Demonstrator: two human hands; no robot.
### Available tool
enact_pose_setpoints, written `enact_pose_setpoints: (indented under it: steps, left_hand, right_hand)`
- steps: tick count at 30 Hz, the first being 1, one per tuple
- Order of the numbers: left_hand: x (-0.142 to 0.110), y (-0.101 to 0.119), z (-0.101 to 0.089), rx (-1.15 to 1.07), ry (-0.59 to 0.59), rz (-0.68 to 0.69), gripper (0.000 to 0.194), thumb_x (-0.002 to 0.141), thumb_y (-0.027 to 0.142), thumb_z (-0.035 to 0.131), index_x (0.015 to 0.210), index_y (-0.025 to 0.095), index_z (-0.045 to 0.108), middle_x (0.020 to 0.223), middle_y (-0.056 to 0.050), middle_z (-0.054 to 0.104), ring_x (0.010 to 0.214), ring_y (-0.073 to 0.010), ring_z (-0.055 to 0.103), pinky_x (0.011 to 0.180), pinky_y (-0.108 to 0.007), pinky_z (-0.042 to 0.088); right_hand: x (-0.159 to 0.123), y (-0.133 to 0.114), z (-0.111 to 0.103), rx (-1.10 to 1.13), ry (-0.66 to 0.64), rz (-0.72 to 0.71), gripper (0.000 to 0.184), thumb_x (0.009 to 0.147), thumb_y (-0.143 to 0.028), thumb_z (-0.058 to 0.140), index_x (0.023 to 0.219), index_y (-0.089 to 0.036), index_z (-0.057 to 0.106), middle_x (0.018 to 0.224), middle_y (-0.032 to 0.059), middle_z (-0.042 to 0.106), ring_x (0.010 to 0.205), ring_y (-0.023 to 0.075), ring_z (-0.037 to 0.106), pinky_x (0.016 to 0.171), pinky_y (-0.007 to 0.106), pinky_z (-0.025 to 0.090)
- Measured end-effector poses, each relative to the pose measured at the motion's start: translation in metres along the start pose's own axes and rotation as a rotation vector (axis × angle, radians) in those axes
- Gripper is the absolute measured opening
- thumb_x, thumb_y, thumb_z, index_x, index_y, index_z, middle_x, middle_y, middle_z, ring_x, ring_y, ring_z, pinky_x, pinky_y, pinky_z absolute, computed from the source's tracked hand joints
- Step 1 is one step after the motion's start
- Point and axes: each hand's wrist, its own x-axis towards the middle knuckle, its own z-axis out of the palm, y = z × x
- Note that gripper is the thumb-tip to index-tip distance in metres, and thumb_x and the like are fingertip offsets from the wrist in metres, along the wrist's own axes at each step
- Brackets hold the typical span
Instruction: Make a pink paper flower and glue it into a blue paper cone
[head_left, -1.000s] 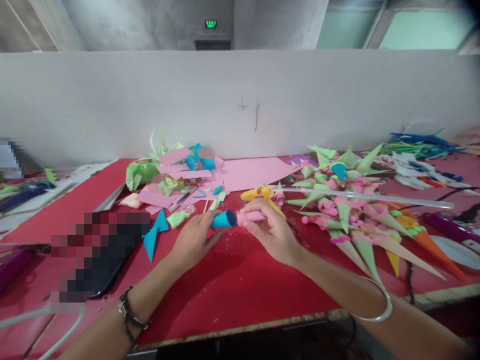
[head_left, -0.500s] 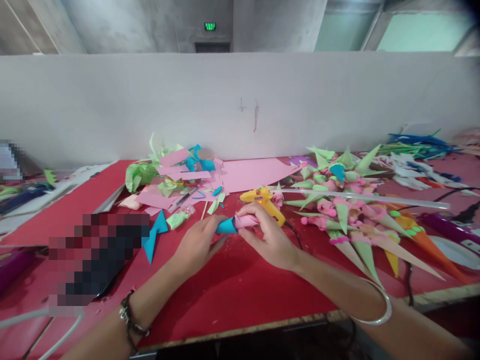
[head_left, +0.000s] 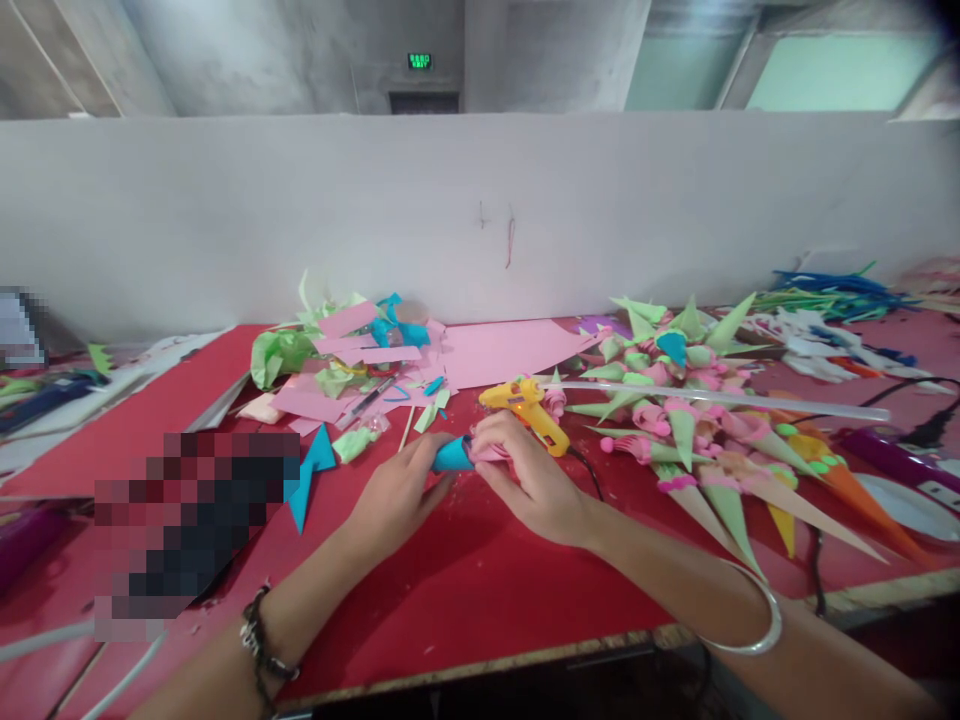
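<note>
Between my hands is a blue paper cone (head_left: 453,456), its wide end turned to the right. My left hand (head_left: 391,495) is closed round its left part, which the fingers hide. With bent fingers my right hand (head_left: 534,480) grips a pink paper piece (head_left: 487,449) at the cone's opening; part of the pink piece sits inside the rim, and the rest is covered by my fingers. Just behind my right hand a yellow glue gun (head_left: 529,408) lies on the red tabletop (head_left: 465,600), a long clear glue stick (head_left: 720,396) reaching right from it.
Several pale green and pink paper cones (head_left: 682,430) are heaped on the right. Paper scraps (head_left: 352,350) and a pink sheet (head_left: 502,350) lie at the back, before a white partition (head_left: 300,210). A blue paper offcut (head_left: 307,480) and a blurred dark object (head_left: 210,530) are on the left.
My right hand has shifted slightly left, pushing the pink paper closer into the blue cone's opening, so less of it shows. My left hand stays in place on the cone.
</note>
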Motion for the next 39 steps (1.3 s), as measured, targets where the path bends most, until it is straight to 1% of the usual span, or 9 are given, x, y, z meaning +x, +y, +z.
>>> enact_pose_setpoints:
  steps: [4,9,12,18,21,24,29,35,39]
  left_hand:
    - [0.000,0.003,-0.002,-0.023,-0.051,-0.037,0.024,0.082,0.022,0.038,0.105,0.017,0.039,0.092,-0.007,0.058,0.076,-0.0178,0.059,0.062,-0.027,0.045]
    - [-0.001,0.002,-0.001,0.012,-0.039,0.010,0.028,0.082,0.020,0.037,0.110,0.017,0.037,0.097,-0.009,0.057,0.080,-0.0189,0.059,0.064,-0.028,0.045]
    - [-0.001,0.000,-0.001,0.004,-0.030,0.036,0.031,0.080,0.018,0.039,0.111,0.017,0.036,0.100,-0.009,0.055,0.086,-0.0194,0.056,0.068,-0.029,0.045]
    - [0.000,0.006,-0.007,-0.156,-0.094,0.086,0.031,0.079,0.014,0.040,0.110,0.018,0.037,0.104,-0.008,0.049,0.097,-0.0174,0.049,0.080,-0.028,0.042]
    - [0.000,0.008,-0.008,-0.188,-0.100,0.089,0.028,0.082,0.019,0.038,0.111,0.019,0.037,0.104,-0.008,0.048,0.097,-0.0177,0.048,0.082,-0.030,0.040]
    - [-0.001,0.007,-0.008,-0.224,-0.119,0.073,0.031,0.084,0.028,0.037,0.114,0.018,0.035,0.104,-0.009,0.047,0.096,-0.0193,0.047,0.084,-0.033,0.039]
    - [-0.001,0.006,-0.010,-0.355,-0.104,0.039,0.027,0.086,0.031,0.030,0.107,0.015,0.038,0.098,-0.009,0.049,0.088,-0.0177,0.048,0.079,-0.032,0.041]
    - [0.000,0.006,-0.011,-0.361,-0.156,0.064,0.032,0.083,0.034,0.041,0.107,0.015,0.039,0.100,-0.009,0.050,0.092,-0.0191,0.048,0.080,-0.031,0.041]
    - [-0.001,0.004,-0.009,-0.345,-0.160,0.027,0.032,0.083,0.031,0.042,0.111,0.016,0.036,0.104,-0.009,0.049,0.094,-0.0185,0.048,0.081,-0.032,0.041]
  right_hand:
    - [0.001,0.000,-0.001,-0.004,-0.011,-0.002,0.012,0.083,-0.010,0.039,0.091,-0.018,0.042,0.089,0.0058,0.045,0.090,0.0155,0.045,0.080,0.032,0.040]
    - [-0.001,-0.003,-0.002,-0.028,-0.037,-0.006,0.011,0.082,-0.010,0.040,0.088,-0.019,0.043,0.090,0.0054,0.043,0.091,0.0151,0.044,0.082,0.031,0.039]
    - [-0.001,-0.005,-0.004,-0.028,-0.039,-0.008,0.011,0.082,-0.010,0.040,0.089,-0.018,0.043,0.090,0.0056,0.042,0.093,0.0152,0.043,0.083,0.031,0.038]
    - [-0.001,-0.007,-0.006,-0.039,-0.076,-0.012,0.020,0.079,-0.013,0.044,0.098,-0.017,0.040,0.097,0.0078,0.041,0.098,0.0174,0.041,0.086,0.035,0.036]
    - [-0.001,-0.007,-0.007,-0.067,-0.067,-0.029,0.024,0.076,-0.017,0.048,0.099,-0.018,0.040,0.097,0.0077,0.042,0.099,0.0195,0.040,0.086,0.038,0.036]
    - [-0.001,-0.007,-0.007,-0.069,-0.062,-0.038,0.032,0.075,-0.020,0.050,0.104,-0.019,0.038,0.100,0.0084,0.042,0.100,0.0211,0.040,0.086,0.041,0.036]
    - [-0.002,-0.007,-0.007,-0.045,-0.047,-0.058,0.042,0.072,-0.022,0.052,0.110,-0.020,0.034,0.102,0.0090,0.042,0.101,0.0225,0.040,0.088,0.042,0.035]
    - [-0.003,-0.008,-0.008,-0.039,-0.052,-0.062,0.047,0.074,-0.022,0.051,0.116,-0.018,0.031,0.109,0.0104,0.040,0.107,0.0220,0.038,0.093,0.041,0.032]
    - [-0.002,-0.007,-0.010,0.009,-0.079,-0.091,0.048,0.074,-0.028,0.051,0.117,-0.018,0.031,0.110,0.0104,0.040,0.106,0.0223,0.038,0.092,0.042,0.032]
